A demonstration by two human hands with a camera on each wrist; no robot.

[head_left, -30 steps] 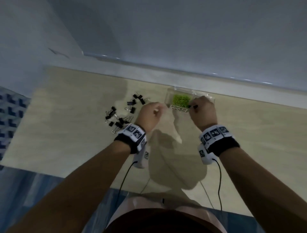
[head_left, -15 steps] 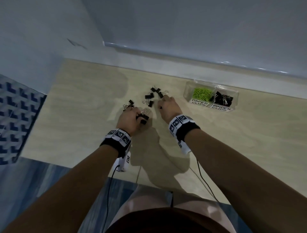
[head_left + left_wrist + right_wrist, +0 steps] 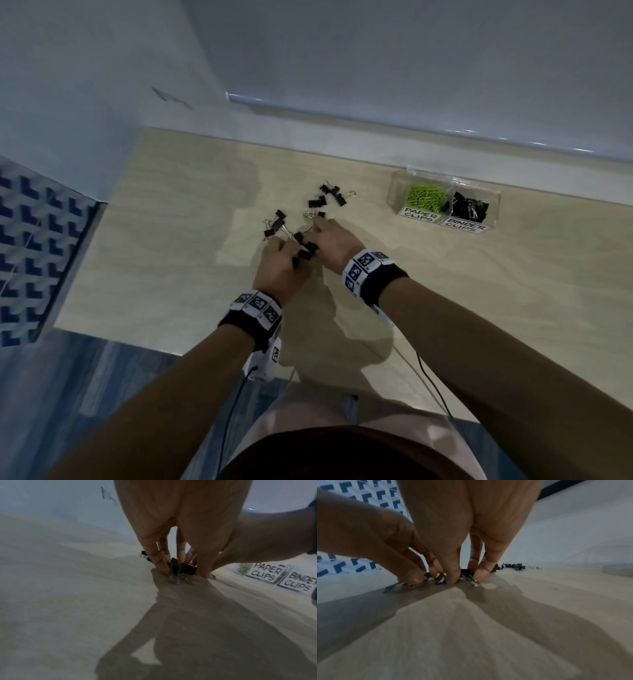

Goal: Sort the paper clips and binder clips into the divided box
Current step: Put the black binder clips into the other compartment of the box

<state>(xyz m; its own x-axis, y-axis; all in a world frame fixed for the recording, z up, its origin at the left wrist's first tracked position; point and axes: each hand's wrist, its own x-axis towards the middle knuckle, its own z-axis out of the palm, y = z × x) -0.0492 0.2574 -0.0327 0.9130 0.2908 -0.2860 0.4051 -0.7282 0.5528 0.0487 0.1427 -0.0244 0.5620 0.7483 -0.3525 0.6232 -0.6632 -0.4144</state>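
Observation:
Several black binder clips (image 3: 320,202) lie loose on the wooden table (image 3: 479,291). My left hand (image 3: 294,253) and right hand (image 3: 317,228) meet at the near end of the pile. In the left wrist view the left hand (image 3: 183,570) pinches a small bunch of binder clips (image 3: 184,568) against the table. In the right wrist view the right hand (image 3: 466,577) pinches a binder clip (image 3: 464,572) between thumb and fingers. The clear divided box (image 3: 493,209) stands at the right, with green paper clips (image 3: 426,198) in its left cell and black binder clips (image 3: 467,209) in its right cell.
A grey wall ledge (image 3: 376,123) runs along the table's far side, just behind the box. The table's left edge meets a blue patterned floor (image 3: 37,240). Wrist cables (image 3: 431,383) hang over the near table edge. More loose clips (image 3: 515,565) lie beyond the right hand.
A second ago both hands were up at the box. They have come left to the loose pile and now close together on clips at its near end.

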